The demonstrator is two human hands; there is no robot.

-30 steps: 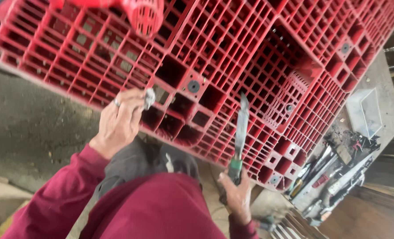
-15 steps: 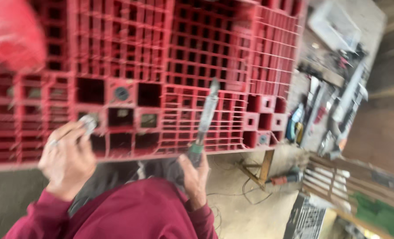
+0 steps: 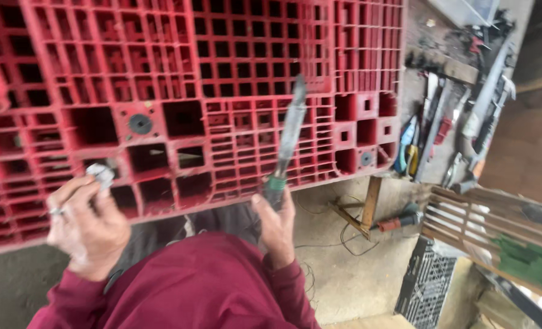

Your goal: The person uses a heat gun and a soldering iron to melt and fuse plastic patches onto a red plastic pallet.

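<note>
I count one red plastic pallet [image 3: 222, 79], one screwdriver [image 3: 288, 143], one small metal piece [image 3: 102, 173]. My left hand [image 3: 88, 228] pinches the piece against the pallet's near edge; my right hand [image 3: 277, 225] grips the screwdriver's handle, blade over the grid.

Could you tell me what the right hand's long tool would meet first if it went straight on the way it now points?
Probably the red plastic grid pallet: the grey-bladed, green-handled tool in the right hand already points up across it, though depth is unclear.

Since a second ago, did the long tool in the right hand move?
Cannot tell. The long tool in the right hand stays upright over the red pallet, but the head camera itself swung.
</note>
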